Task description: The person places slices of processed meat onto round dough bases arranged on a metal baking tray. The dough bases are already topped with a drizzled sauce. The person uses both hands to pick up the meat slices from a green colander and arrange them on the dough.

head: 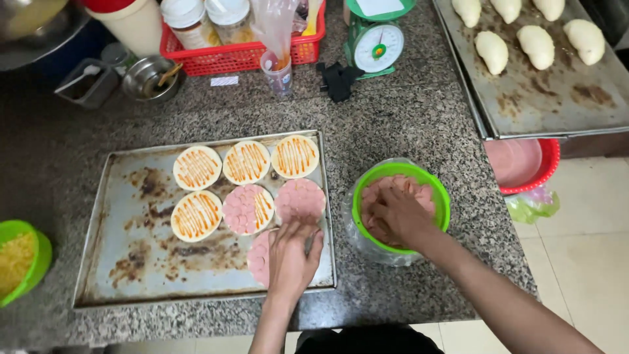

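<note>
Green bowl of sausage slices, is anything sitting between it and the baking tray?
Nothing visible does. The green bowl sits just right of the tray, with only bare counter between them. The right hand is already in the bowl on the slices; the left hand rests on the tray's nearest round.

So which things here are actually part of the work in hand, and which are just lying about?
In use:
- left hand on a dough round
- right hand in the green bowl of sausage slices
- baking tray

Lying about:
- green scale
- red basket
- tray of dough rolls
- bowl of yellow shreds
</note>
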